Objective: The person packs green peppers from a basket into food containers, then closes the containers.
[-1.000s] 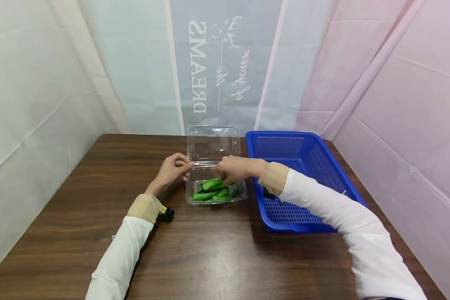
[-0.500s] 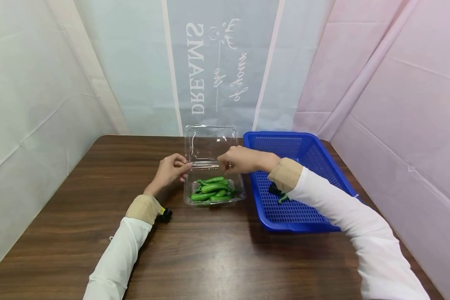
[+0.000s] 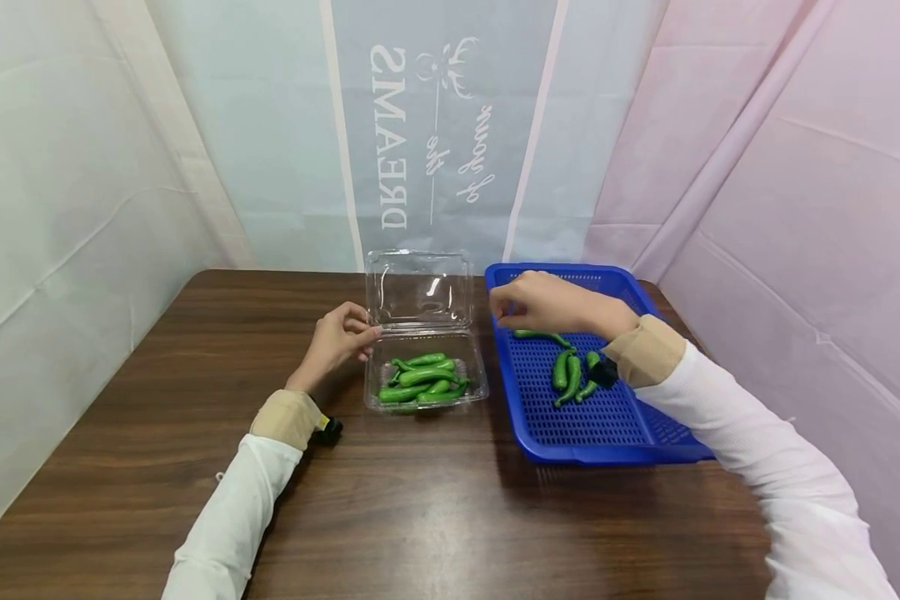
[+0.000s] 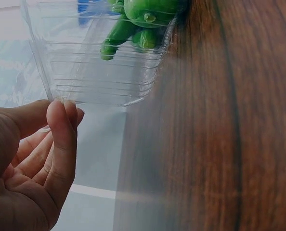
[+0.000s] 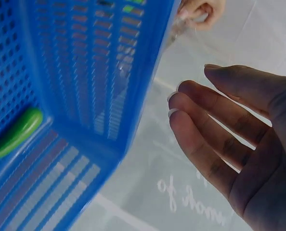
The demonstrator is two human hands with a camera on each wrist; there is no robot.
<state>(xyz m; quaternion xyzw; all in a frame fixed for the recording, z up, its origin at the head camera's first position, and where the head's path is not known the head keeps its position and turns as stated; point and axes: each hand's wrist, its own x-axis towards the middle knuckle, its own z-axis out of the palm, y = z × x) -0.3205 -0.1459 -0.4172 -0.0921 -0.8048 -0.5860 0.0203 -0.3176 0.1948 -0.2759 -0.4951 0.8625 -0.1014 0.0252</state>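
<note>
Near left grip (image 3: 341, 337) pinching clear box (image 3: 418, 342), green peppers (image 3: 426, 379) inside, empty right grip (image 3: 543, 302), fingers (image 5: 196, 149) parted, by blue basket (image 3: 596, 454)

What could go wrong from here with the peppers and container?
The left hand pinches just an edge of the clear container, so a tug might tip or drag it. The green peppers inside are stacked on one another, so a top one could roll. The right wrist camera hangs over the blue basket, close to the loose peppers there, and might nudge them.
</note>
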